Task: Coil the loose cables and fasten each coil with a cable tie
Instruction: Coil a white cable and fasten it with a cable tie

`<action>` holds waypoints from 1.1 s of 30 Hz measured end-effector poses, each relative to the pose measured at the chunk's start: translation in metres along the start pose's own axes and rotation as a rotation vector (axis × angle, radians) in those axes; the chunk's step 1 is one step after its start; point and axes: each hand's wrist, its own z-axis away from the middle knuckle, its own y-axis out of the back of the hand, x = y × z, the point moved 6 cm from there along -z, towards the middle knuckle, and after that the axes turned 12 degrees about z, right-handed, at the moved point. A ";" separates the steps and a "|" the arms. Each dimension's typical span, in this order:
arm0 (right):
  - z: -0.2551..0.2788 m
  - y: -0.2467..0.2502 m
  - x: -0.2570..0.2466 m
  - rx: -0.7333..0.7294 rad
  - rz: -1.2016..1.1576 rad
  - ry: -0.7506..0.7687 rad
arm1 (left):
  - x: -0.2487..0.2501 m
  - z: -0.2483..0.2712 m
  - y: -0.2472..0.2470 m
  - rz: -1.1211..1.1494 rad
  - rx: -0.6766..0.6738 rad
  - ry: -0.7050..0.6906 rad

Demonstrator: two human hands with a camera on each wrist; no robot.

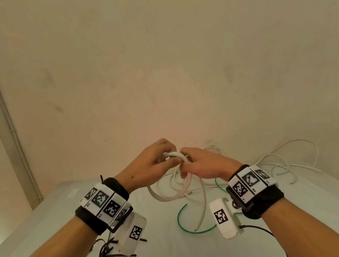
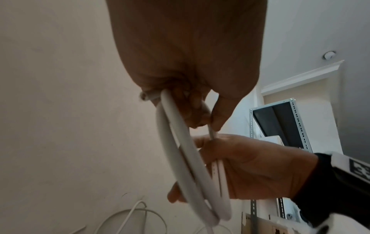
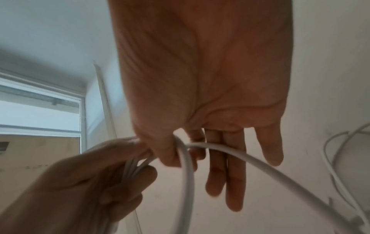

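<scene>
While your left hand (image 1: 149, 159) clamps the gathered loops of the white cable (image 1: 179, 192) above the table (image 1: 38, 223), your right hand (image 1: 203, 163) pinches the next turn. It looks light but springy; grip where the loops cross.

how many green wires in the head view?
1. The thin green wire lies on the pale table, curving from between the wrists back under the right hand. Its middle is hidden there, so the two visible stretches might be separate wires.
</scene>
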 end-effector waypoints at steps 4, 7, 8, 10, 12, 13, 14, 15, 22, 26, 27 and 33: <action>0.001 -0.011 0.006 0.037 -0.188 -0.039 | -0.004 -0.001 0.007 0.187 0.134 0.066; 0.002 -0.010 0.005 0.114 -0.460 -0.027 | -0.005 -0.004 0.005 0.076 0.099 0.096; 0.003 -0.009 0.004 0.128 -0.542 -0.021 | -0.004 -0.005 0.005 0.024 0.093 0.092; 0.004 -0.009 -0.001 0.134 -0.684 0.008 | -0.006 -0.007 0.006 0.058 0.135 0.125; 0.005 -0.008 -0.005 0.140 -0.824 0.043 | -0.010 -0.006 0.008 0.252 0.193 0.185; 0.005 -0.007 -0.006 0.144 -0.883 0.053 | -0.011 -0.005 0.008 0.324 0.203 0.207; 0.005 -0.007 -0.006 0.139 -0.937 0.058 | -0.012 -0.005 0.007 0.368 0.193 0.222; 0.005 -0.006 -0.006 0.119 -0.985 0.057 | -0.012 -0.004 0.006 0.416 0.171 0.231; 0.005 -0.011 0.002 0.114 -1.140 -0.033 | -0.034 0.009 -0.010 0.588 0.139 0.421; 0.003 -0.011 0.009 0.256 -1.115 -0.088 | -0.037 0.021 -0.018 0.474 0.132 0.528; 0.003 -0.011 0.011 0.284 -1.129 -0.090 | -0.039 0.023 -0.019 0.461 0.138 0.555; 0.001 -0.017 0.016 0.443 -1.126 -0.088 | -0.051 0.033 -0.028 0.697 0.175 0.737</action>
